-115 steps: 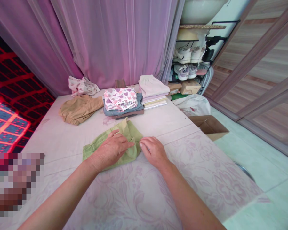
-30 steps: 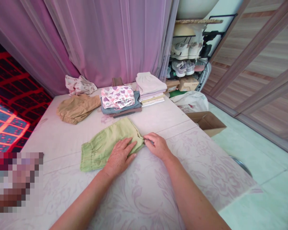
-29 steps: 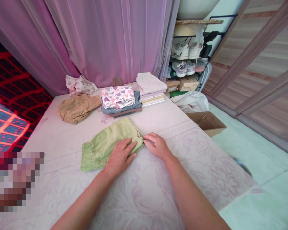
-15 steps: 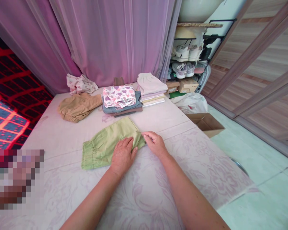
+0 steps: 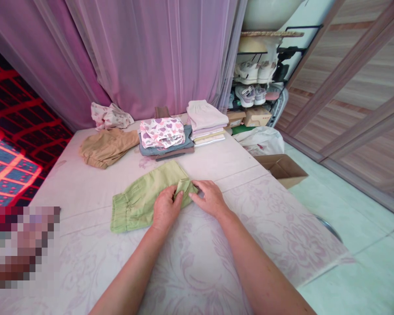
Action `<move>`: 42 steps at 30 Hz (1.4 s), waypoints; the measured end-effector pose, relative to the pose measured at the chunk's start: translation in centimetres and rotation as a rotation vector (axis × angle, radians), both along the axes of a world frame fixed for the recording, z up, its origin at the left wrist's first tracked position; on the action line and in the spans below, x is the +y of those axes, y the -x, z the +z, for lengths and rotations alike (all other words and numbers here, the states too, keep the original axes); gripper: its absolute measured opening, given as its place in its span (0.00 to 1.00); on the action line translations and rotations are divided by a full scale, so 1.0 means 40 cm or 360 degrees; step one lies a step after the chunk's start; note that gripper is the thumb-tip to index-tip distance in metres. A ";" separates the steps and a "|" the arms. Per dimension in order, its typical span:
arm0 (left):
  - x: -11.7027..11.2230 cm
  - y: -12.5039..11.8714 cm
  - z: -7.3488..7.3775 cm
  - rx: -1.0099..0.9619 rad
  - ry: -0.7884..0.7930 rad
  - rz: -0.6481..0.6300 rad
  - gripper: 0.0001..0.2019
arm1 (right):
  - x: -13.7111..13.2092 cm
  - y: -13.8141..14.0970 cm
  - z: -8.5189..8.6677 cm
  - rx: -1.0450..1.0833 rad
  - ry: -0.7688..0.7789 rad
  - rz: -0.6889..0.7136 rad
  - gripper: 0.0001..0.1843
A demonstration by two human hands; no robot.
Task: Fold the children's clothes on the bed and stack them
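Pale green cotton trousers (image 5: 139, 205) lie flat on the patterned pink tabletop (image 5: 85, 197), with a gathered elastic cuff at the left end. Their right end is turned over in a small folded flap (image 5: 184, 189). My left hand (image 5: 165, 209) pinches the flap's left side between thumb and fingers. My right hand (image 5: 209, 199) lies just to the right, its fingertips pressing the cloth at the flap's right edge.
Behind the trousers stand folded stacks: a heart-print garment on denim (image 5: 162, 133) and pale clothes (image 5: 206, 122). A tan garment (image 5: 107, 148) and crumpled floral cloth (image 5: 110, 116) lie left. Past the right edge are a cardboard box (image 5: 280, 169) and white plastic bag (image 5: 259, 141).
The right end of the trousers is now turned over into a flap. My left hand has moved up onto that flap, and my right hand has shifted slightly left.
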State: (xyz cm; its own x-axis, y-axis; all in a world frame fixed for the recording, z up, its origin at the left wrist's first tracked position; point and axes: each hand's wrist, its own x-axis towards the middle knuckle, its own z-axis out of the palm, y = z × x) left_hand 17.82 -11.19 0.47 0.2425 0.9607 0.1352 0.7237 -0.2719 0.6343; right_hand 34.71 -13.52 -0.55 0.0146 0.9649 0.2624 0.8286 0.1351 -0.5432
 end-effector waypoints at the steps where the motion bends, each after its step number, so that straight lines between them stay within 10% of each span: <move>1: 0.000 0.002 -0.004 -0.0046 0.0006 0.0019 0.09 | 0.003 0.000 0.000 -0.0014 -0.0002 -0.0006 0.19; 11: -0.003 -0.001 -0.008 -0.0001 0.0032 0.0064 0.08 | -0.001 -0.006 0.010 0.0430 -0.0002 0.0049 0.08; 19: -0.014 -0.023 0.001 0.0138 -0.0066 0.0029 0.07 | -0.002 -0.024 0.002 0.0099 -0.0036 0.0167 0.08; 42: -0.040 -0.011 -0.031 0.0286 -0.0352 -0.0381 0.13 | -0.004 -0.006 -0.027 -0.0152 -0.0050 -0.0468 0.04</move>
